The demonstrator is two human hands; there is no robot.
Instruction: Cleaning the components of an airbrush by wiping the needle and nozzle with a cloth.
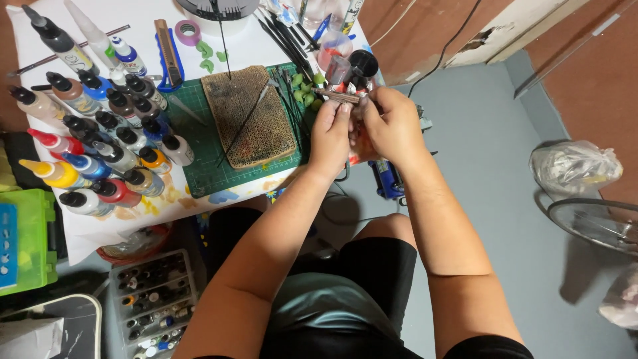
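Your left hand (330, 136) and right hand (392, 123) meet at upper centre of the frame, over the tabletop (259, 41) edge. Fingers of both are clenched on a thin brown stick (337, 97), held level between them. Keep elbows in and grip steady. Beyond: green cutting mat (219, 166), paint bottles (100, 133) at left.

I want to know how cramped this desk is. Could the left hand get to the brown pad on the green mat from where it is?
Probably yes. The left hand is beside the brown pad, with open green mat between; only thin sticks lie across the pad.
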